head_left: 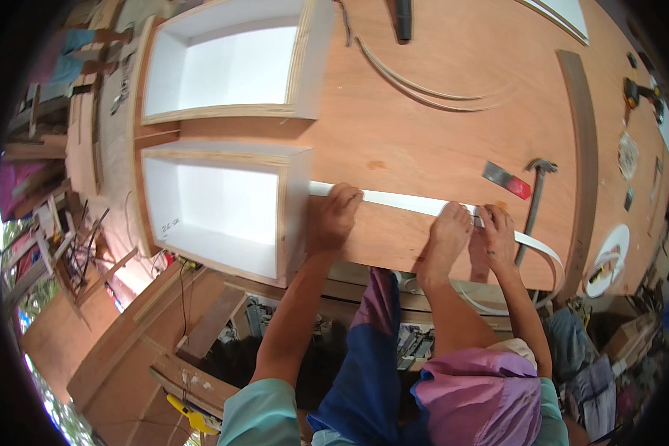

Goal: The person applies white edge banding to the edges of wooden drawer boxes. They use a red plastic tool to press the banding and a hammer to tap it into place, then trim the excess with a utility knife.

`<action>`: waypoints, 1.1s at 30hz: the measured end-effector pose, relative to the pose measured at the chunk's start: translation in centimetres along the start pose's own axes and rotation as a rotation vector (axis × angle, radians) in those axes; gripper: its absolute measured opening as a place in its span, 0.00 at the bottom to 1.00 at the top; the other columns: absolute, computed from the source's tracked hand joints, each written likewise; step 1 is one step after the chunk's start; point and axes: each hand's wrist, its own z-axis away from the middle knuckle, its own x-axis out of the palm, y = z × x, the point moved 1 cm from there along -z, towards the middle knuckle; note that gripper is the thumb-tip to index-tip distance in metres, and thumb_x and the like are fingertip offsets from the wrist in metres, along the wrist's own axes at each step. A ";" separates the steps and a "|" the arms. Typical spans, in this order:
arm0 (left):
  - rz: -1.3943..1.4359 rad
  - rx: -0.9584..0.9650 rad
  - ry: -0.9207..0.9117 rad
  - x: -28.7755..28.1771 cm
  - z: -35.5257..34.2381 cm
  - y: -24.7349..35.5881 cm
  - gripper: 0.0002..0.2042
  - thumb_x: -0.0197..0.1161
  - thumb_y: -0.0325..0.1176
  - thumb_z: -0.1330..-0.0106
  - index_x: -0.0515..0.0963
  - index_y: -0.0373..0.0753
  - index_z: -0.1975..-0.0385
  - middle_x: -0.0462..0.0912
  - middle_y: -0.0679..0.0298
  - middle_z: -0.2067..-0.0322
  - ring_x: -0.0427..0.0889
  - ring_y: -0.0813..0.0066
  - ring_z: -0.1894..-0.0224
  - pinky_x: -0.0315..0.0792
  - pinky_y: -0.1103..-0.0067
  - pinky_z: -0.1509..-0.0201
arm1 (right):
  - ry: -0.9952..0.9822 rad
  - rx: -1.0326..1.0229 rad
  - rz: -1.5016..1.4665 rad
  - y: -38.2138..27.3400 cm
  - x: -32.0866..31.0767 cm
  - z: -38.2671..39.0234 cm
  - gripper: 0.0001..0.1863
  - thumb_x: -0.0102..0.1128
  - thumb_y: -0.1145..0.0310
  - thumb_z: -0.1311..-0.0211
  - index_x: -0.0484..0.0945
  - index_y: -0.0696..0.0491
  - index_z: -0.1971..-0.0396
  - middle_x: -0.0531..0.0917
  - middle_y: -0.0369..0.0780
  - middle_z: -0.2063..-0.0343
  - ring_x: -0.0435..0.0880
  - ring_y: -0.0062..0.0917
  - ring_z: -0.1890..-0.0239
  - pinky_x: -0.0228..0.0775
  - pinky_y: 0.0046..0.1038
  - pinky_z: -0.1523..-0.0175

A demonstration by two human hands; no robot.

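A long white edging strip (401, 201) lies across the wooden worktop (394, 149), starting at the near drawer box. My left hand (334, 215) is closed on the strip, fingers curled over it near the box. Farther right, my bare foot (447, 234) presses the strip onto the wood. Right beside the toes, my right hand (498, 230) is closed over the strip; a small dark piece and a bit of orange show at its fingers, too hidden to name. Beyond that hand, the strip's loose end curls off the worktop's near edge.
Two white-lined open boxes (286, 215) stand at the left. Past my right hand lie a claw hammer (535, 197) and a red-handled scraper (509, 181). A brown board (578, 163), a drill (632, 93) and a white roll (608, 260) are farther right. Thin curved strips (424, 91) lie behind.
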 end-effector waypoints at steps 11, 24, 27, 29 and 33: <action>-0.142 0.083 -0.184 -1.1 -0.7 -0.5 0.16 0.61 0.25 0.44 0.81 0.37 0.55 0.78 0.63 0.54 0.75 0.62 0.46 0.75 0.73 0.46 | -0.004 0.020 0.001 0.5 1.8 0.6 0.19 0.64 0.75 0.50 0.76 0.53 0.55 0.75 0.42 0.57 0.73 0.39 0.51 0.63 0.40 0.45; -0.159 0.187 -0.114 -1.8 -1.8 -0.2 0.13 0.63 0.25 0.47 0.81 0.31 0.60 0.80 0.62 0.58 0.76 0.61 0.52 0.75 0.72 0.50 | -0.052 0.032 0.035 1.2 0.7 1.7 0.21 0.61 0.77 0.51 0.75 0.55 0.52 0.76 0.44 0.55 0.74 0.41 0.51 0.66 0.40 0.46; -0.130 0.217 -0.107 -1.6 -1.6 -0.5 0.13 0.62 0.26 0.48 0.81 0.30 0.61 0.80 0.60 0.59 0.76 0.60 0.53 0.74 0.71 0.50 | -0.013 0.078 0.138 2.5 0.3 3.2 0.22 0.61 0.77 0.51 0.75 0.54 0.51 0.76 0.44 0.55 0.74 0.41 0.50 0.66 0.39 0.45; -0.136 0.207 -0.110 -1.7 -1.4 -0.6 0.14 0.62 0.26 0.47 0.81 0.30 0.61 0.79 0.59 0.59 0.76 0.60 0.53 0.74 0.71 0.49 | -0.017 0.098 0.164 3.8 -0.1 4.3 0.23 0.61 0.78 0.52 0.75 0.54 0.52 0.76 0.44 0.55 0.74 0.40 0.50 0.66 0.39 0.45; -0.145 0.211 -0.106 -1.6 -1.5 -0.5 0.14 0.61 0.26 0.47 0.80 0.31 0.60 0.79 0.59 0.59 0.76 0.60 0.52 0.73 0.71 0.47 | -0.107 0.136 0.032 5.3 -1.5 3.6 0.20 0.61 0.80 0.55 0.77 0.55 0.57 0.78 0.44 0.59 0.76 0.39 0.52 0.66 0.38 0.46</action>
